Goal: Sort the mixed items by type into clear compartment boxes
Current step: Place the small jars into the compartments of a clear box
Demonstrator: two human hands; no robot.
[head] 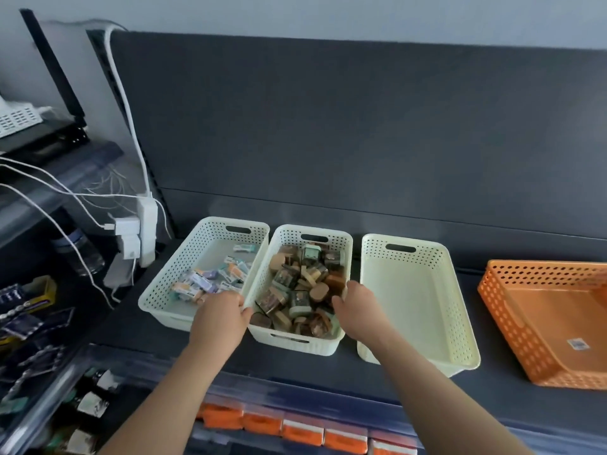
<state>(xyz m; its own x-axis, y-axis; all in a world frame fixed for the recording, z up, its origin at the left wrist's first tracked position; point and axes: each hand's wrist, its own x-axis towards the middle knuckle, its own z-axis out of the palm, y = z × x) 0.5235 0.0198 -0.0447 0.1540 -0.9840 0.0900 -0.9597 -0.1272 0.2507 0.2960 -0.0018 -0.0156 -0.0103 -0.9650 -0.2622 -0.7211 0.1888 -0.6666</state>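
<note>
Three cream perforated baskets stand in a row on a dark shelf. The middle basket [341, 244] is heaped with small jars and cork-topped containers [305, 284]. My left hand [223, 316] grips its left rim and my right hand [358, 307] grips its right rim. The left basket [203, 234] holds several small pastel packets [213, 280]. The right basket [427, 290] holds nothing.
An orange perforated tray [538, 326] sits at the far right. A white power strip with plugs and cables [144, 228] hangs at the left. Clear boxes with orange packs [295, 428] and small bottles [92, 405] lie on the level below.
</note>
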